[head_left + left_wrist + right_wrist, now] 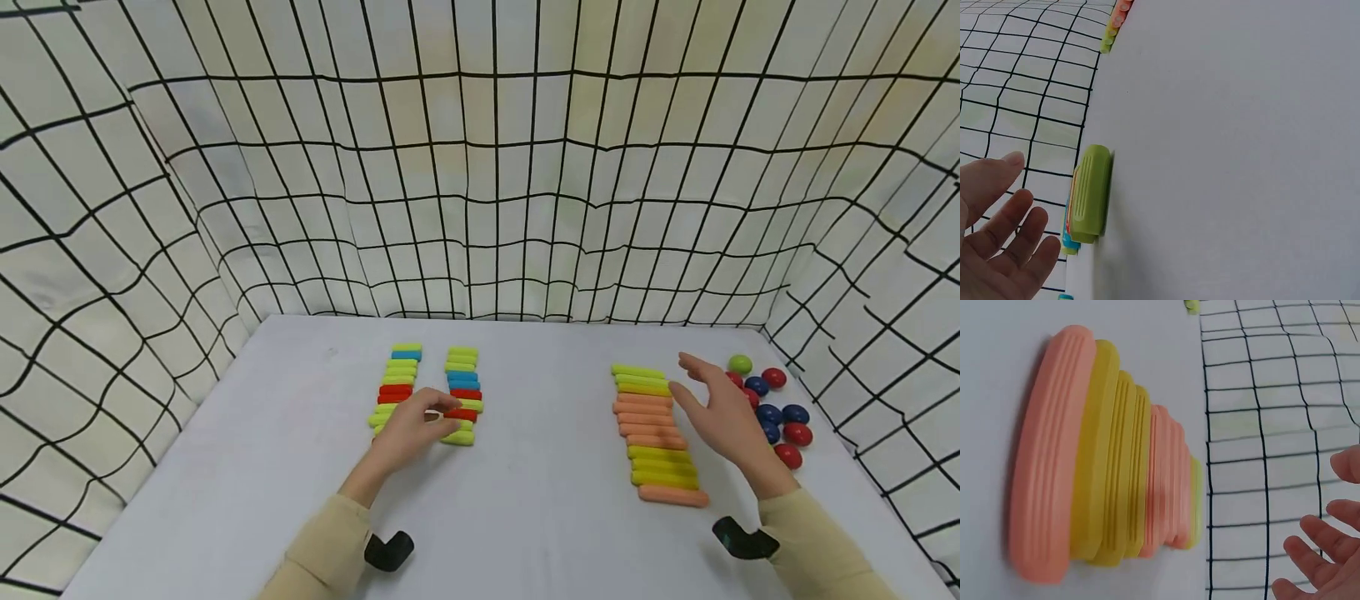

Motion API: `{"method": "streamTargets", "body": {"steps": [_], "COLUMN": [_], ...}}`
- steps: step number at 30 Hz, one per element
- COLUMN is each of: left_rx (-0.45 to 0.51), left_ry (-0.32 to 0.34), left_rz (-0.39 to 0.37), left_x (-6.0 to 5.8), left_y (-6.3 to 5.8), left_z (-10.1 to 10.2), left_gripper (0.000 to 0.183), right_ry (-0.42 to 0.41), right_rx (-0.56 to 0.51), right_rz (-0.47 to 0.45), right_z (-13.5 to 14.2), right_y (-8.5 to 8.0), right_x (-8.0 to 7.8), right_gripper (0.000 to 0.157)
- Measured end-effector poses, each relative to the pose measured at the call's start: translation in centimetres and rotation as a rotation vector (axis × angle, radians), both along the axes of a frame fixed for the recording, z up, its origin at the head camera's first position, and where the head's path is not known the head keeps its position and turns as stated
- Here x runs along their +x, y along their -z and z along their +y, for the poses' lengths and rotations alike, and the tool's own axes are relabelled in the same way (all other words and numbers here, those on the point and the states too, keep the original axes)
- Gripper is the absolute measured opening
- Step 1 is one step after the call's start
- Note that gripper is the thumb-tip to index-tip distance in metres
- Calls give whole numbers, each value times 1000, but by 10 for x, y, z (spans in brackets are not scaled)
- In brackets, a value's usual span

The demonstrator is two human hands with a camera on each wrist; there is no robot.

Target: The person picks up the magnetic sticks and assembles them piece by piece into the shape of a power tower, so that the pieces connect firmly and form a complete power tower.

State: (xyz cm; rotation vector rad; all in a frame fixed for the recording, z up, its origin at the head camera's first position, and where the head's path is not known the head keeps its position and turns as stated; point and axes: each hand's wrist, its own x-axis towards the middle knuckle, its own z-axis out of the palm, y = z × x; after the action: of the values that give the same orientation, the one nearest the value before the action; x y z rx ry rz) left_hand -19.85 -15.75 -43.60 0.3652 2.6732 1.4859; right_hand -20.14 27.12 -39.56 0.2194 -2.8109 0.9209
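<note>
Beige left sleeve (322, 554), foremost. Right short-stick column (465, 393): ridged sticks, crosswise. Left hand (411, 427), nearer: at column's left edge, fingers relaxed, empty. Right hand (720, 412): well right, fingers parted, empty.

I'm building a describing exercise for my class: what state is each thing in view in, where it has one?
Left hand, empty, fingers loosely bent
Right hand, empty, fingers apart
Short sticks, laid in two columns
Long sticks, laid in one column
Rounded pieces, loosely clustered
</note>
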Motion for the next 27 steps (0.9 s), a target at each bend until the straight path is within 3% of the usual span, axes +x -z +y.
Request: {"method": "streamTargets", "body": {"steps": [5, 12, 19, 27], "left_rx": [-61, -108, -174, -205], "left_ry": [13, -5, -31, 17], "left_rz": [33, 68, 93, 139], "left_x": [7, 9, 8, 8], "left_y": [10, 13, 13, 17], "left_z": [-1, 1, 3, 1], "left_gripper": [25, 25, 24, 20], "right_ry": [92, 207, 337, 410], "right_rx": [-39, -89, -51, 6], "right_rz": [40, -1, -38, -138], "right_z": [19, 45, 74, 93], "right_y": [2, 1, 7, 20], "right_x": [20, 41, 55, 60], "right_gripper": [57, 59, 59, 54]}}
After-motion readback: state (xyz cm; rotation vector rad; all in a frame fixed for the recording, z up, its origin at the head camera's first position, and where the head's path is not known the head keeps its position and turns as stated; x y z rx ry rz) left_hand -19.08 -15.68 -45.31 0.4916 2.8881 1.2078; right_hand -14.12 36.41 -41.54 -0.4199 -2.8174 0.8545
